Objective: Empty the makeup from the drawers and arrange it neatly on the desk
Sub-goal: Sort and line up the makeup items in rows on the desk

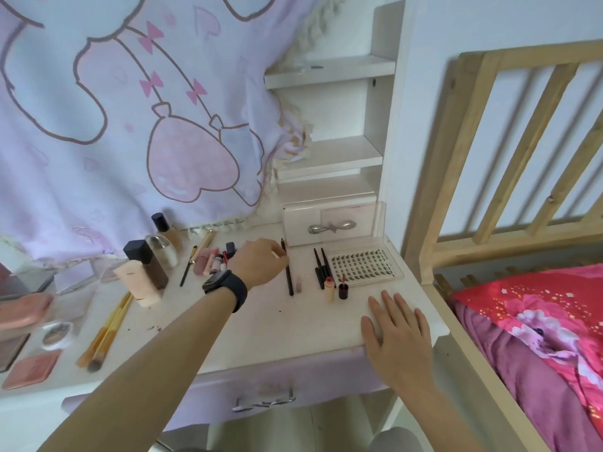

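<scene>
My left hand (pixel 259 261), with a dark watch on its wrist, reaches across the white desk (pixel 261 324) and pinches a long dark eye pencil (pixel 288 275) near its upper half. My right hand (pixel 396 327) lies flat with straight fingers on the desk's right front corner. Three dark pencils (pixel 321 264), a false-lash tray (pixel 362 264) and two small red lip tints (pixel 336 287) lie in a row right of the pencil. Lipsticks (pixel 213 261), foundation bottles (pixel 153 259) and brushes (pixel 104 334) lie at the left. The small drawer (pixel 329 225) at the back is closed.
A purple front drawer (pixel 264 386) under the desk stands slightly out. Pink compacts (pixel 31 370) and a round pot (pixel 57 334) lie at the far left. A cartoon cloth (pixel 130 109) hangs behind; white shelves (pixel 329 154) rise at the back right. A wooden bed frame (pixel 489 158) borders the right.
</scene>
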A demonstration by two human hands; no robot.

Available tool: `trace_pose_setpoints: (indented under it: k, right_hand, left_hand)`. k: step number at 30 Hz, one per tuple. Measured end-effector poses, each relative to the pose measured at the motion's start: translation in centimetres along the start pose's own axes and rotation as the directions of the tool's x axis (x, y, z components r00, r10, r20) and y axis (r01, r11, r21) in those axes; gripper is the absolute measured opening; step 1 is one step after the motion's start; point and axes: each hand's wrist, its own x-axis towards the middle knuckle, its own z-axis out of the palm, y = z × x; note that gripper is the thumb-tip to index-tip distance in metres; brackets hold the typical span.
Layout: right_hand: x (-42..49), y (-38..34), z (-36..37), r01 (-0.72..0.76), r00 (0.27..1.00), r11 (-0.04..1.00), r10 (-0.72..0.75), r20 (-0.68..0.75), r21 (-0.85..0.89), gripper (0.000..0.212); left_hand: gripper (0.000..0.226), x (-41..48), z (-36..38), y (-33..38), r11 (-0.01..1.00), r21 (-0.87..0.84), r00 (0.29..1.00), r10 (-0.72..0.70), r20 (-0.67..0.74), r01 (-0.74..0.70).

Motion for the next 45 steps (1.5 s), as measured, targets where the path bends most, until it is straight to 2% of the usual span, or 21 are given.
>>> trace_pose_setpoints:
  k: [2, 6, 12, 21, 25, 27, 33, 40, 42, 45]
  right_hand:
    - [-0.1, -0.5, -0.4, 0.027, 1.0, 0.998, -0.026, -0.017, 0.058, 0.049]
    - [-1.1, -4.3, -1.4, 0.222, 0.975, 0.957, -0.216, -0.052, 0.189, 0.038]
    - [-0.2, -11.2, 0.2, 0.38, 0.917, 0.906, -0.396, 0.058, 0.186, 0.041]
    - [0.5, -11.5, 2.7, 0.413, 0.905, 0.889, -0.425, 0.018, 0.199, 0.031]
    - [0.5, -11.6, 2.9, 0.41, 0.907, 0.886, -0.42, 0.0, 0.214, 0.03]
    - [0.4, -11.6, 3.0, 0.406, 0.911, 0.889, -0.413, -0.009, 0.214, 0.029]
    - [0.3, -11.6, 3.0, 0.406, 0.911, 0.887, -0.412, -0.018, 0.222, 0.029]
    - [0.3, -11.7, 2.8, 0.396, 0.915, 0.89, -0.402, -0.024, 0.226, 0.03]
    - [0.2, -11.8, 2.8, 0.394, 0.916, 0.89, -0.399, -0.026, 0.229, 0.03]
    - [0.3, -11.8, 2.7, 0.389, 0.92, 0.893, -0.392, -0.034, 0.228, 0.03]
  left_hand:
    - [0.019, -1.2, -0.8, -1.8, 0.991, 0.136, 0.996, 0.009, -0.091, 0.003]
    - [0.024, -2.2, -0.6, -5.4, 0.96, 0.277, 0.978, 0.097, -0.187, -0.043]
    - [0.034, -2.4, 0.9, -8.8, 0.967, 0.246, 0.976, 0.111, -0.187, -0.063]
    - [0.056, 2.3, 2.6, -7.0, 0.969, 0.207, 0.975, 0.165, -0.149, -0.132]
    - [0.048, 4.7, 3.2, -6.1, 0.899, 0.422, 0.979, 0.176, -0.102, -0.118]
    - [0.04, 5.3, 3.6, -5.9, 0.876, 0.47, 0.975, 0.186, -0.121, -0.109]
    - [0.025, 5.7, 4.0, -4.9, 0.943, 0.331, 0.98, 0.101, -0.172, -0.039]
    - [0.022, 5.6, 3.2, -4.4, 0.97, 0.226, 0.976, -0.042, -0.213, 0.091]
    - [0.027, 5.9, 3.0, -4.7, 0.984, 0.106, 0.972, -0.12, -0.201, 0.143]
    - [0.043, 5.9, 2.4, -5.3, 0.951, -0.223, 0.951, -0.254, -0.175, 0.213]
